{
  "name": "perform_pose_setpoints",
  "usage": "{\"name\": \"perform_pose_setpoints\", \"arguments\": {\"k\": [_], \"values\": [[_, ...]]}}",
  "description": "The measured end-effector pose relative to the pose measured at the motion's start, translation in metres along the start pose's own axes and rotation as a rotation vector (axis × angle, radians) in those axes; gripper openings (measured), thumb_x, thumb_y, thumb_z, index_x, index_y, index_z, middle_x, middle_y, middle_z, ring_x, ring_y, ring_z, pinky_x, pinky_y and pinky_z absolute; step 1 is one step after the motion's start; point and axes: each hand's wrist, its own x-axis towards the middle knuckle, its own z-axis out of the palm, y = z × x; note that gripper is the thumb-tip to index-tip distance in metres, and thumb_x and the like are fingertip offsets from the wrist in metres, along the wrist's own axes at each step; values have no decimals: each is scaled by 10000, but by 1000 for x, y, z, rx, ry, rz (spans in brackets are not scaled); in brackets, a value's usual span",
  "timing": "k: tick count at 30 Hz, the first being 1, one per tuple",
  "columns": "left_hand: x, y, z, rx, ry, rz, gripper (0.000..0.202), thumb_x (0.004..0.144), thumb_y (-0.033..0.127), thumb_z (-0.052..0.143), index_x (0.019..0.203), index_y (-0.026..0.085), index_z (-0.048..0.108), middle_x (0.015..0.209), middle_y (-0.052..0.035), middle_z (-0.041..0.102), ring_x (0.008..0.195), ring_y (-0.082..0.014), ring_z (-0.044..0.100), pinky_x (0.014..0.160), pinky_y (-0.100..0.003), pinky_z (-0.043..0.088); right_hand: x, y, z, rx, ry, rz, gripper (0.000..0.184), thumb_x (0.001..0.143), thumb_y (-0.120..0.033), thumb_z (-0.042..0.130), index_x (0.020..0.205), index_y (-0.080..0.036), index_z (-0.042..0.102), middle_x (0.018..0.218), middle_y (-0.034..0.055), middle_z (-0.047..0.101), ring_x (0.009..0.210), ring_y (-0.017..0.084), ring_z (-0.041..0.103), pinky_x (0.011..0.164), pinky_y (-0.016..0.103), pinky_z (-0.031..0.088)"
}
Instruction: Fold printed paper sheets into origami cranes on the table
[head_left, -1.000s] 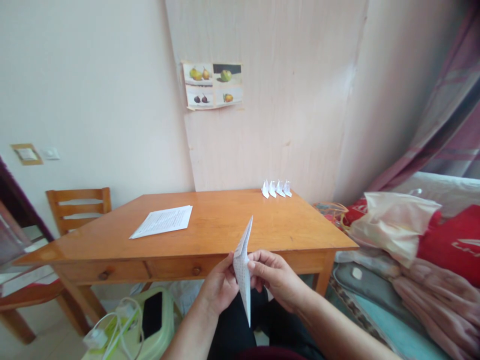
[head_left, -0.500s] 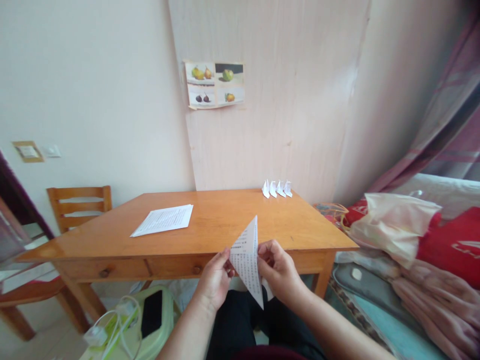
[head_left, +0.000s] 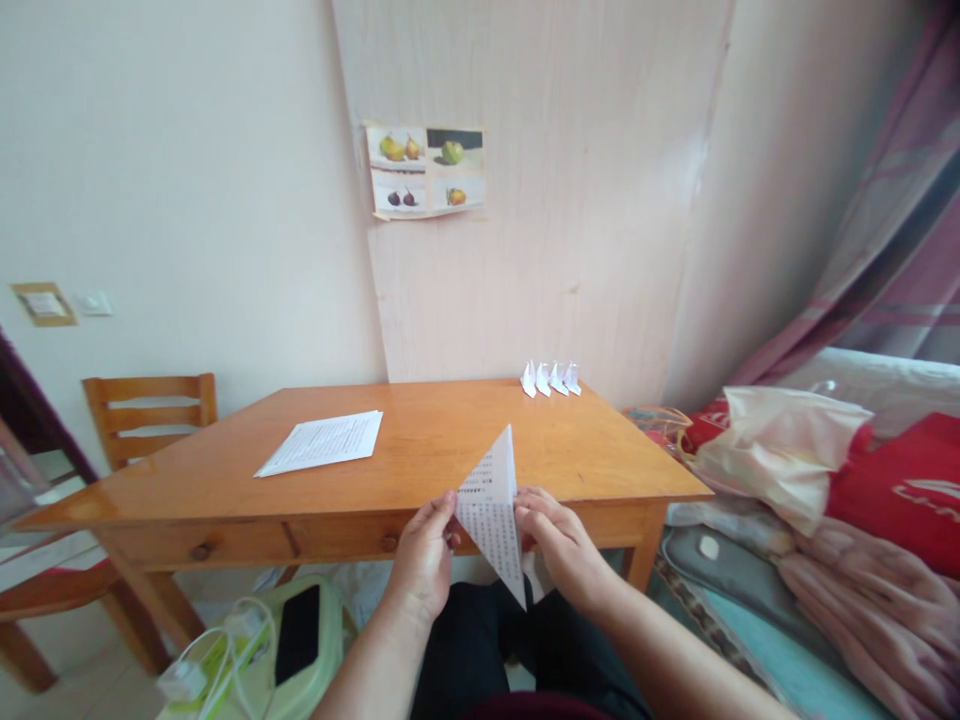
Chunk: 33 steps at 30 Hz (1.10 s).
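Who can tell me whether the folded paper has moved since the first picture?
Yes. Against the table, the folded paper has its lower tip higher in view, and its printed face has turned more toward the camera.

Wall (head_left: 187, 180): pale, plain. Panel (head_left: 600, 250): light, wood-grained, upright behind the counter; brighter sheen along its right side. Print (head_left: 427, 172): four fruit pictures, fixed near the panel's left edge. Switch (head_left: 94, 304): white, beside a tan-bordered plate (head_left: 43, 304). Counter (head_left: 427, 440): orange-brown wood, glossy, front drawers with round knobs. Chair (head_left: 150, 387): wooden, slatted back, far left. Floor (head_left: 75, 692): pale, partly visible, lower left. Curtain (head_left: 847, 245): pinkish-purple, banded, slanting down at right. Blanket (head_left: 862, 600): dusty pink, rumpled, lower right. Light: soft, even.
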Motion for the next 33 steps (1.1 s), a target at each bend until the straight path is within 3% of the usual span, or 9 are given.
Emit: {"name": "perform_pose_setpoints", "arguments": {"k": [4,8,11,14,16,19,21,27,33], "values": [[-3,2,5,96,-14,94,334,737,448,810,786,158,652,744,9,632,648,-101,491,592,-233,350,1,-2,1,-23,6,0,276,907,-441,635,1021,-230,772,1109,80,667,1096,260,589,975,373,444],[-3,0,6,229,-65,188,328,805,477,747,797,159,669,735,2,646,665,-116,516,621,-239,394,2,6,4,70,62,46,290,883,-459,665,1015,-230,786,1091,94,693,1079,284,597,969,422,452],[-6,3,8,297,-116,240,297,855,455,702,953,175,711,951,-43,725,880,-178,626,801,-282,471,2,8,3,190,65,120,298,870,-458,678,1032,-229,777,1070,92,710,1025,286,625,916,432,483],[-13,10,11,383,-148,305,339,871,423,692,1122,196,713,1183,-68,713,1135,-232,612,1004,-332,440,1,4,1,255,84,181,316,840,-469,703,1016,-215,767,1051,96,716,963,282,649,849,416,511],[-17,14,11,428,-242,305,377,879,414,683,1186,196,698,1239,-81,698,1190,-253,602,1052,-356,427,1,2,-1,265,107,198,332,824,-485,712,998,-206,759,1020,99,719,932,280,656,814,405,521],[-18,16,8,491,-378,304,464,877,388,687,1300,202,635,1284,-95,678,1188,-270,616,1053,-390,451,2,2,-4,240,137,205,369,803,-519,718,990,-203,753,983,102,721,931,290,656,791,401,532],[-16,16,4,562,-400,329,509,877,371,690,1351,212,595,1322,-98,655,1197,-272,611,1061,-403,449,3,3,-6,204,151,195,382,794,-540,717,981,-210,761,1006,105,717,978,302,648,813,409,533],[-14,16,-1,665,-377,335,514,861,328,706,1354,223,605,1255,-99,681,1093,-257,637,1029,-389,458,7,4,-10,53,154,58,334,841,-532,680,917,-231,802,1258,108,643,1248,325,517,1038,476,424],[-19,20,5,536,-299,273,495,734,260,812,1218,218,716,1137,-103,727,975,-251,661,927,-326,494,9,4,-13,-77,184,-9,281,868,-503,672,883,-258,808,1267,122,650,1380,323,404,1106,530,326]]}}
